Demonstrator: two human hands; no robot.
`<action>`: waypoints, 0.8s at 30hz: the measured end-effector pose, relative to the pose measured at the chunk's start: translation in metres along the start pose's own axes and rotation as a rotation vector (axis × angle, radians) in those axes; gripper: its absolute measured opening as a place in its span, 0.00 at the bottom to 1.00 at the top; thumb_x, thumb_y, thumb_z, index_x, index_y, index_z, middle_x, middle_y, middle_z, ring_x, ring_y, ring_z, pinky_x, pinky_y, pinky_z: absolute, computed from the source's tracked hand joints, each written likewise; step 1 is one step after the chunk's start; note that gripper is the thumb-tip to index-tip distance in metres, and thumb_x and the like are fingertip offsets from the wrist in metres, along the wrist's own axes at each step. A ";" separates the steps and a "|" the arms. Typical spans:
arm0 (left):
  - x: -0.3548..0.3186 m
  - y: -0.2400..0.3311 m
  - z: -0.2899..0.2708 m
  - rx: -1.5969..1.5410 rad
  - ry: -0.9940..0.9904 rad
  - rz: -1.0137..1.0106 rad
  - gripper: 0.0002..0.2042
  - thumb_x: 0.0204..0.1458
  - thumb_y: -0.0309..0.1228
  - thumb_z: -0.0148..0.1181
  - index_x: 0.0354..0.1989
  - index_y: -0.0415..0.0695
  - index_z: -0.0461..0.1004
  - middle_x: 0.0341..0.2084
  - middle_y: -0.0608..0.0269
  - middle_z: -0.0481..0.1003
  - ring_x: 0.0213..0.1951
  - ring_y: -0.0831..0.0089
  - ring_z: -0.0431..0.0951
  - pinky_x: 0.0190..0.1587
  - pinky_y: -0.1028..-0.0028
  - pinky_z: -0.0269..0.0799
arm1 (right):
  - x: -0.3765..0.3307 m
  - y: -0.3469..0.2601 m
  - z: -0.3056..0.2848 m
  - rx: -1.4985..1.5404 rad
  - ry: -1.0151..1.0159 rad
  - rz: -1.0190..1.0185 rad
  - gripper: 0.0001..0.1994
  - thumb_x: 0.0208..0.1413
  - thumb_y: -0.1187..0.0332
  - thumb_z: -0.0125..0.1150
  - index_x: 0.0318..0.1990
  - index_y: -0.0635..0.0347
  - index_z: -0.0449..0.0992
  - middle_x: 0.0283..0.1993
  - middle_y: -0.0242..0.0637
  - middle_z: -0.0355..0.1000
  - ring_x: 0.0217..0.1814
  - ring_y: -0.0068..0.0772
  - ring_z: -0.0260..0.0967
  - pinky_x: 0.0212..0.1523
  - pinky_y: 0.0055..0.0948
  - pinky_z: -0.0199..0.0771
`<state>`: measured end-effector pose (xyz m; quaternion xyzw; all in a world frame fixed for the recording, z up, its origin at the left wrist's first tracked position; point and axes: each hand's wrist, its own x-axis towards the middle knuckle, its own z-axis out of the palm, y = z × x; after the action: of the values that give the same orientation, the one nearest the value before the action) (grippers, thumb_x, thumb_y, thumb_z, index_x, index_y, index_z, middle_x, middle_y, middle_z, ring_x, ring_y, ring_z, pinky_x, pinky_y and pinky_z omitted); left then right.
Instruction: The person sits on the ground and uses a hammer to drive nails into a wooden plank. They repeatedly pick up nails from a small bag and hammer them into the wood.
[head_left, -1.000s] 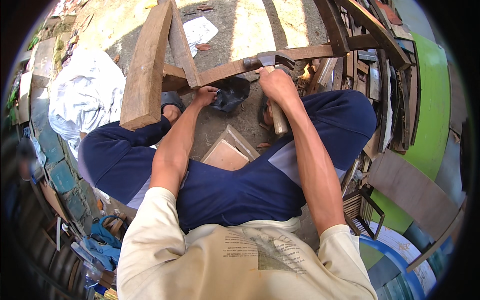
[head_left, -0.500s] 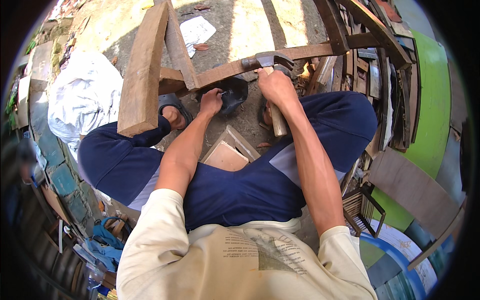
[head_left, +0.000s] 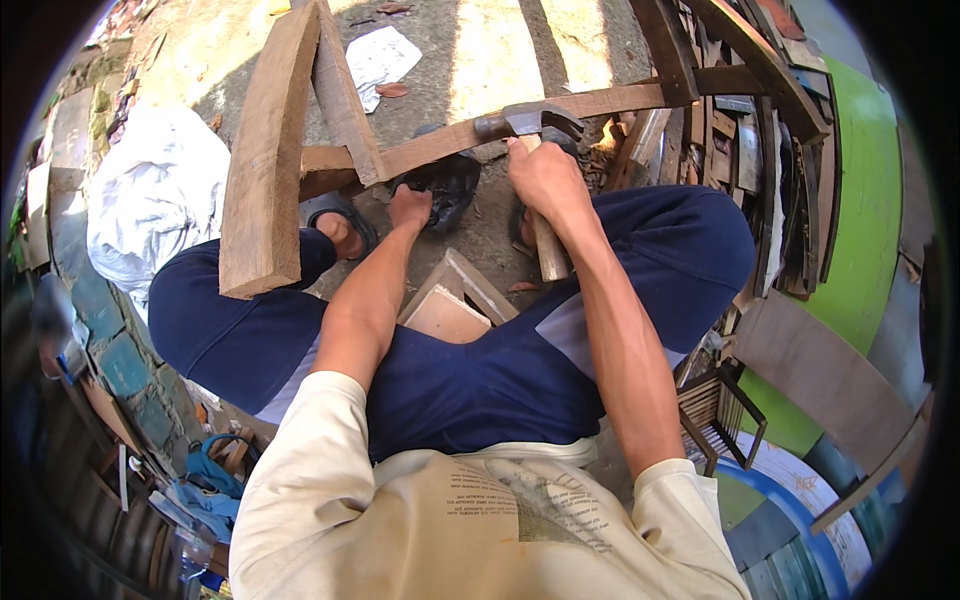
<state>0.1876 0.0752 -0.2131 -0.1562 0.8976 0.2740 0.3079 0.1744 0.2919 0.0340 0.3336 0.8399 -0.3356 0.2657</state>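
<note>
My right hand (head_left: 550, 183) is wrapped round the wooden handle of a claw hammer (head_left: 551, 250), close under its metal head. The head stands level with a narrow wooden rail of a wooden frame (head_left: 425, 150); I cannot tell whether they touch. My left hand (head_left: 410, 208) is closed below that rail, at the edge of a black plastic bag (head_left: 448, 190) on the ground. Whatever its fingers hold is hidden. A thick board (head_left: 265, 160) of the frame rises on the left, over my left knee, beside a thinner slat (head_left: 345, 100).
A box-like wooden piece (head_left: 447, 312) lies between my legs. A white cloth sack (head_left: 155, 195) is at the left, and white paper (head_left: 382, 62) lies on the ground ahead. Stacked wood scraps (head_left: 735, 150) and a green panel (head_left: 855, 200) line the right side.
My left hand has shifted slightly down and left, its fingers curling in by the black bag. The frame's left end has moved a little left and downward. The hammer stays nearly in place.
</note>
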 end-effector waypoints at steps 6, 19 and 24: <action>0.042 -0.027 0.007 0.079 0.093 0.021 0.17 0.48 0.33 0.57 0.42 0.32 0.77 0.43 0.33 0.77 0.50 0.40 0.76 0.55 0.55 0.71 | -0.004 -0.005 -0.002 -0.003 0.003 0.005 0.27 0.63 0.52 0.50 0.42 0.76 0.79 0.45 0.70 0.74 0.54 0.66 0.72 0.58 0.49 0.70; 0.075 -0.029 0.012 0.326 -0.156 0.005 0.30 0.52 0.42 0.53 0.65 0.43 0.67 0.64 0.45 0.66 0.67 0.50 0.63 0.68 0.61 0.59 | 0.050 -0.027 0.030 0.004 0.031 -0.106 0.30 0.63 0.49 0.49 0.35 0.79 0.79 0.29 0.63 0.77 0.43 0.62 0.78 0.52 0.48 0.74; 0.074 -0.045 0.030 0.313 0.112 0.149 0.31 0.50 0.41 0.62 0.62 0.38 0.69 0.59 0.38 0.70 0.63 0.48 0.68 0.65 0.62 0.64 | 0.039 -0.031 0.029 0.031 0.065 -0.080 0.30 0.62 0.50 0.50 0.41 0.79 0.78 0.46 0.70 0.74 0.53 0.67 0.72 0.57 0.49 0.71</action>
<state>0.1658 0.0490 -0.2978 -0.0541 0.9541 0.1438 0.2569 0.1331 0.2678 0.0017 0.3143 0.8556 -0.3478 0.2196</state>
